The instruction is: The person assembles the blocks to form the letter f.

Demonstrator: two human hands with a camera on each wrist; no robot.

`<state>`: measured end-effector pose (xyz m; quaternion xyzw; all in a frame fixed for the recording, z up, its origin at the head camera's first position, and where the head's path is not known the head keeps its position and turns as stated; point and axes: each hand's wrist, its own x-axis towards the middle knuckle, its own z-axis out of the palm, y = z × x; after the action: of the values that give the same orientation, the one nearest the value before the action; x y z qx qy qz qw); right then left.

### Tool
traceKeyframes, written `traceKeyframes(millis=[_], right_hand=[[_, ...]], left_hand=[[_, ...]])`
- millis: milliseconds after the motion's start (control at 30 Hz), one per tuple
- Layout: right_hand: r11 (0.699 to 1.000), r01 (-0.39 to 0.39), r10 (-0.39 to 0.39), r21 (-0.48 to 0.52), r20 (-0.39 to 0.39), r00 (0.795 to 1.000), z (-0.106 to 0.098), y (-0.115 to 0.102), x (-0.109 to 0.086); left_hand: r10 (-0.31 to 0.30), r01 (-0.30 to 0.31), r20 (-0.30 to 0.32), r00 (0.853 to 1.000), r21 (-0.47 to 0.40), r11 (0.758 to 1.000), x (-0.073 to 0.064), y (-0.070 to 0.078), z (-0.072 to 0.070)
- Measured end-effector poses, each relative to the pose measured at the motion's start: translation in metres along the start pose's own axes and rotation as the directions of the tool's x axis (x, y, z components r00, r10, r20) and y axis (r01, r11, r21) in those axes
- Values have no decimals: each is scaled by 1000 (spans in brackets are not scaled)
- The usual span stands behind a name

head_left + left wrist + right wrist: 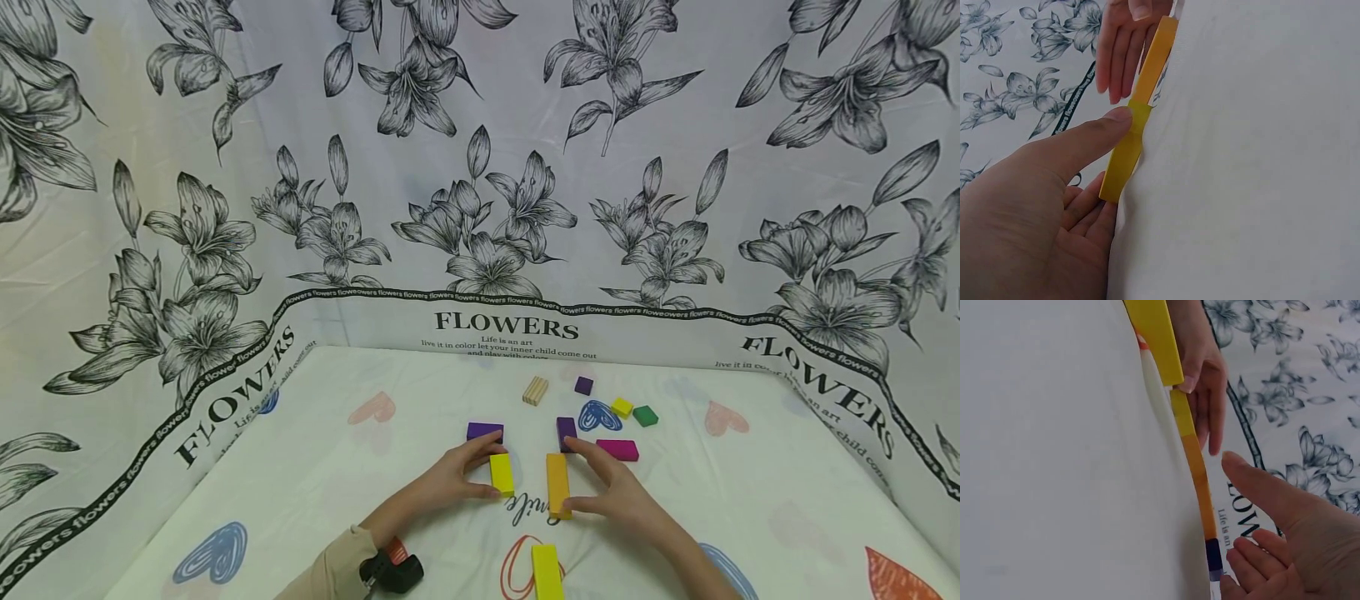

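In the head view my left hand [447, 477] holds a short yellow block [502, 475] lengthwise, thumb at its near end and fingers at its far end. The left wrist view shows the thumb against this yellow block [1124, 156]. An orange block [557, 486] lies to its right, long side pointing away from me. My right hand [622, 496] is beside the orange block, thumb and fingers spread; the right wrist view shows a gap between the thumb and the orange block [1200, 481]. A dark purple block [566, 434] stands by the right index fingertip, at the orange block's far end.
Another purple block [483, 431] lies beyond my left fingers. A magenta block [617, 450] is right of centre. Farther back are pale wooden sticks [536, 391], a purple cube [583, 385], a yellow piece [621, 407] and a green piece [645, 415]. A long yellow block [547, 572] lies nearest me.
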<state>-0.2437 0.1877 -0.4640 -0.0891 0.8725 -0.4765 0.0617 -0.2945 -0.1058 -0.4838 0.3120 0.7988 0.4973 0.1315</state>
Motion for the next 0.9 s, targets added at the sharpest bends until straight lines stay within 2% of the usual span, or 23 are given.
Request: traceKeyframes(millis=[167, 267, 467, 700, 900], right_hand=[[999, 29, -28, 21, -27, 999, -12, 4, 2], [1000, 18, -18, 0, -54, 998, -19, 7, 4], [999, -47, 44, -24, -116, 992, -30, 12, 7], [992, -118, 105, -53, -197, 975, -39, 21, 7], [986, -161, 147, -50, -211, 966, -42, 27, 6]], left_hand=[[10, -10, 4, 1000, 8, 1000, 1, -1, 0], [0, 0, 3, 1000, 2, 1000, 1, -1, 0], [-10, 10, -2, 1000, -5, 1000, 0, -1, 0], [-6, 6, -4, 1000, 0, 1000, 0, -1, 0], [-5, 5, -3, 1000, 6, 1000, 0, 0, 0]])
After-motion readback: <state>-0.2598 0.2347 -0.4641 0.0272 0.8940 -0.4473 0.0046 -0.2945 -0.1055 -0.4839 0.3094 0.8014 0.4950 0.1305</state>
